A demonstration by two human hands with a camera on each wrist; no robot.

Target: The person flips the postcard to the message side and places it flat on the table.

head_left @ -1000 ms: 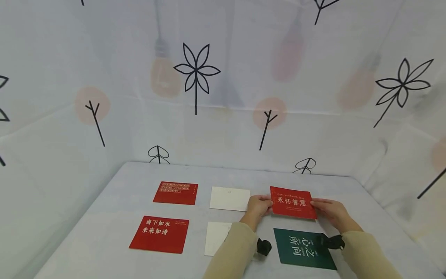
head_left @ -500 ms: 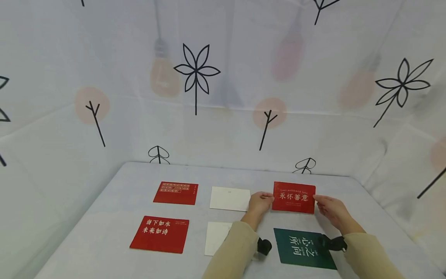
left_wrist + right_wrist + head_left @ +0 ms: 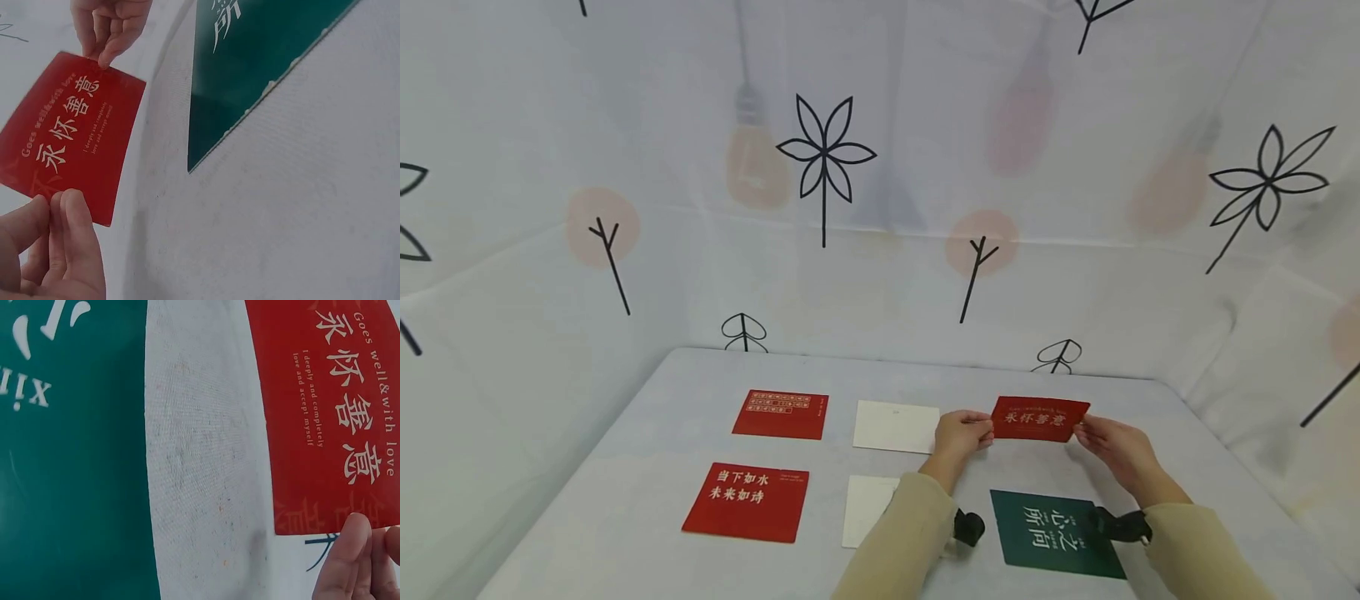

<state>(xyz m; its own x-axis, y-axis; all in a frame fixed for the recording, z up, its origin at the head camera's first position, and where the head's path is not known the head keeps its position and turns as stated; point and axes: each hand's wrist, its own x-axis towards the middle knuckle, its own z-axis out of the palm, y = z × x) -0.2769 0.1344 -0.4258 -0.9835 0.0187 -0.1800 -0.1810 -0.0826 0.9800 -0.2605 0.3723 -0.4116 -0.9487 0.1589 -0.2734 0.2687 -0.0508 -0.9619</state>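
Observation:
A red card (image 3: 1040, 419) with white Chinese characters is held up off the table between both hands, its near edge tipped toward the head camera. My left hand (image 3: 962, 437) pinches its left edge between thumb and fingers. At the opposite short edge, my right hand (image 3: 1118, 450) pinches the card the same way. In the left wrist view the card (image 3: 72, 137) shows its printed face, with one hand at each end. The right wrist view shows the card (image 3: 331, 419) with fingertips (image 3: 354, 534) at its lower edge. Below the hands lies a green card (image 3: 1052, 533), partly covered by a black wrist strap.
Two more red cards, a far one (image 3: 781, 414) and a near one (image 3: 748, 502), lie at the left of the white table (image 3: 625, 500). In the middle are two white cards, one far (image 3: 895, 426) and one near (image 3: 863, 508), the latter partly behind the left sleeve. A patterned cloth (image 3: 880, 292) hangs behind.
The red card, pinched by both hands throughout, has shifted slightly right and its tilt has changed, so its face looks flatter in the head view. The other cards stay put.

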